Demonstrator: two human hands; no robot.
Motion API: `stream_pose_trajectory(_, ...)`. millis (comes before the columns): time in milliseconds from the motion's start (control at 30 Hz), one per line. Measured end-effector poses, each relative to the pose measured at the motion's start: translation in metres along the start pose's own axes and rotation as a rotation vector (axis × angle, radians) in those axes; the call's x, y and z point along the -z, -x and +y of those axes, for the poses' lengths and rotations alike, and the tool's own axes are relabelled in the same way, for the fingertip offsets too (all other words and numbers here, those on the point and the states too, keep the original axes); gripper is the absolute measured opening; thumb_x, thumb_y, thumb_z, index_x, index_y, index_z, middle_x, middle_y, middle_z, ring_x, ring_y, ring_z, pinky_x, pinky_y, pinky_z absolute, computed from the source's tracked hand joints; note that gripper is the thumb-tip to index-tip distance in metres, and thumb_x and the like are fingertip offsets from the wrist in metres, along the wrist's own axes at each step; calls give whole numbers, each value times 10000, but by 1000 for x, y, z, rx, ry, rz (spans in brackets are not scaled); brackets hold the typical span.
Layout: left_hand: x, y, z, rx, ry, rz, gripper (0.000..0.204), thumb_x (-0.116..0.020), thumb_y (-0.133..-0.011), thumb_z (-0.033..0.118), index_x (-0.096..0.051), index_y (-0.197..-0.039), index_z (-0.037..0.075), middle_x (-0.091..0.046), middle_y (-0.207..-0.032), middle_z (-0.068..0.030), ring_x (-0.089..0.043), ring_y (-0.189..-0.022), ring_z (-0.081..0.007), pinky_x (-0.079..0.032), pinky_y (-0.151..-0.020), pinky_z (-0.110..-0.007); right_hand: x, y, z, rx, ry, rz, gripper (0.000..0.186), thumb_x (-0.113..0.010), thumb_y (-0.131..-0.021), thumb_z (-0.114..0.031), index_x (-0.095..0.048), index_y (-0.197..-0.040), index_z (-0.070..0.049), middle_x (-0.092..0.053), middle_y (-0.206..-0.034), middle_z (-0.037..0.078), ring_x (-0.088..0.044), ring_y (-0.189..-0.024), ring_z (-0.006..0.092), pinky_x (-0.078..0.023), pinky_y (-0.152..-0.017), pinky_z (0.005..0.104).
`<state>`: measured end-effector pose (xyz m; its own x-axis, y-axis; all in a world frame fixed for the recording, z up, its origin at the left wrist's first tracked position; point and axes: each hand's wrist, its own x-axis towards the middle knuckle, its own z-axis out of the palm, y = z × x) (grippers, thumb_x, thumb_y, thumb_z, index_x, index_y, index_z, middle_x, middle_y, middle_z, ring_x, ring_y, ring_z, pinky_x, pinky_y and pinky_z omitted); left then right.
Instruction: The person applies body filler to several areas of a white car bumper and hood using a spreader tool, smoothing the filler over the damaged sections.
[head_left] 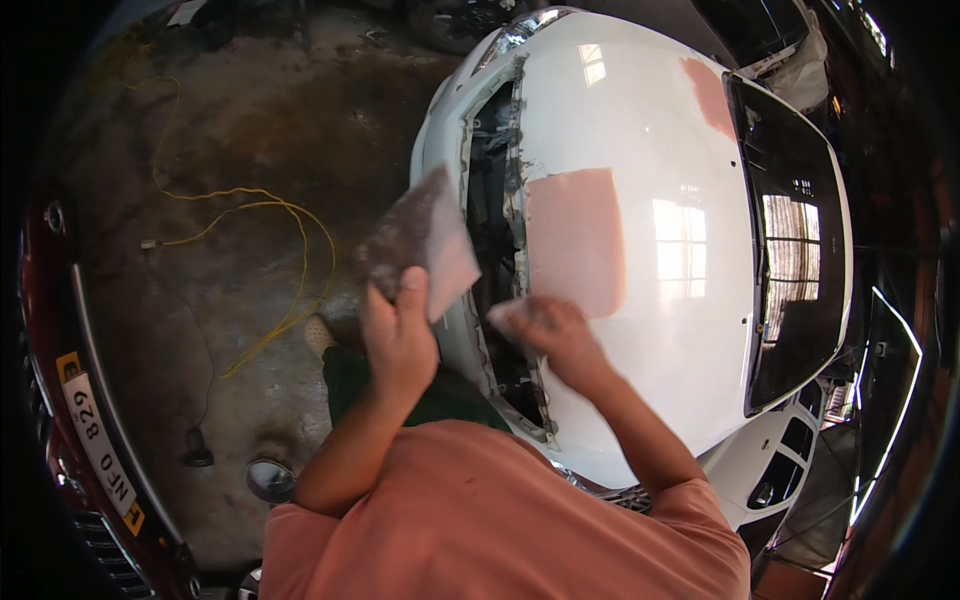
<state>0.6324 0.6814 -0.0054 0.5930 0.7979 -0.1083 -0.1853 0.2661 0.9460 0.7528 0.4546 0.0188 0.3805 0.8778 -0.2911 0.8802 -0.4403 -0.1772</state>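
Observation:
My left hand (402, 340) holds up a flat board (408, 235), thumb on its face. The board is dark and smeared on one side, with pale pink paste over the other. My right hand (562, 340) is closed around a small, pale, flat piece (506, 317), blurred by motion; it looks like a putty spreader. That hand is over the front edge of a white car hood (680, 360), just below a smooth pink filler patch (580, 240). A second pink patch (708, 98) lies farther back near the windshield (795, 250).
An open gap with rough edges (492, 215) runs along the car's nose. A yellow cord (300, 250) loops over the concrete floor (250, 140). A round metal bowl (269, 480) and a dark lamp-like object (198, 450) stand lower left. A red car (55, 300) borders the left.

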Motion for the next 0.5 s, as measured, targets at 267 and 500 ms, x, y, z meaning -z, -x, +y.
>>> stream_pose_trajectory(267,70,17,-62,266,-41,23,403,-506,-1060,220,-475,-1363,-45,-564,-1317,-116,-536,-1168,-189,-404,-1029,-322,-1,-99,142,-89,580,117,582,-541,-864,-39,-532,-1393,-282,-511,-1317,149,-474,-1257,384,-354,-1025,608)
stream_pose_trajectory(500,108,34,-88,414,-87,130,442,-521,-1055,247,-468,-1364,-64,-575,-1311,-148,-549,-1174,-214,-418,-1016,-330,-19,-134,165,-118,664,69,570,-542,-892,-83,-516,-1419,-298,-487,-1409,158,-455,-1277,411,-327,-1025,666)
